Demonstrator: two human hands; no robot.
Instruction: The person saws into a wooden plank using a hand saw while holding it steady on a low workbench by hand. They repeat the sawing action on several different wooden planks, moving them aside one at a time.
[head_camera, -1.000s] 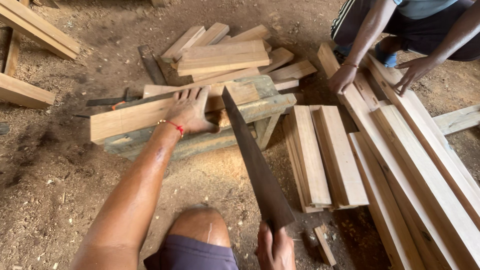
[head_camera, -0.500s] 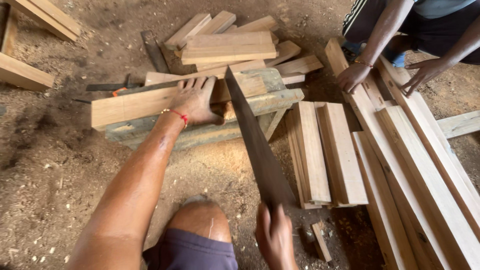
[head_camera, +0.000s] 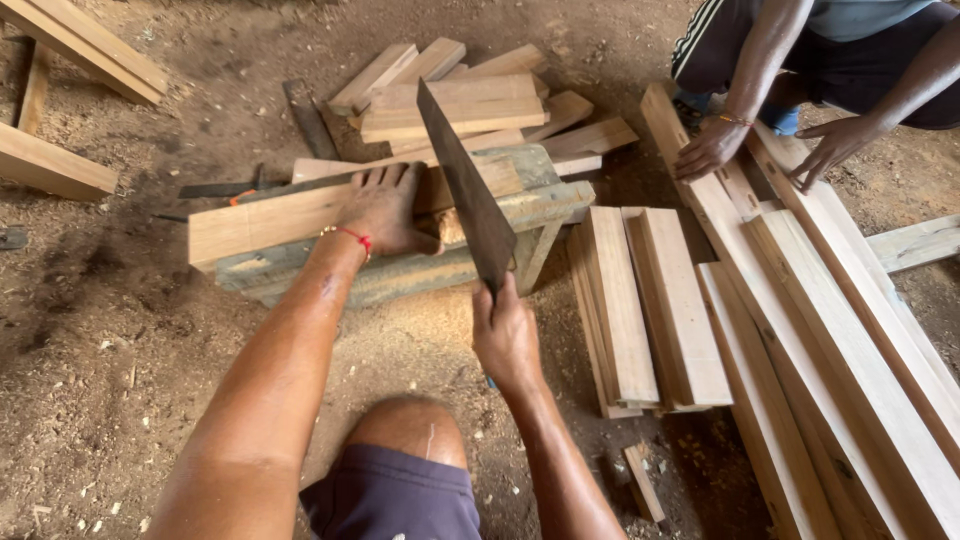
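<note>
Head view: sawing a wooden plank (head_camera: 300, 215) on a low sawhorse (head_camera: 545, 205) over the sawdust-strewn dirt floor (head_camera: 90, 350).

Left hand (head_camera: 385, 210) spread flat, fingers open, pressing the plank down near its right end on top of the sawhorse, red cord at the wrist. Right hand (head_camera: 505, 335) closed tight round the handle of a handsaw (head_camera: 465, 190), handle hidden inside the fist, dark blade slanting up and away, crossing the plank just right of the left hand. Heap of short offcuts (head_camera: 460, 95) on the ground beyond the sawhorse's far edge. Stack of cut boards (head_camera: 650, 300) just right of the sawhorse, long planks (head_camera: 850, 370) further right. Another person's hands (head_camera: 710, 150) resting on those long planks at top right.
</note>
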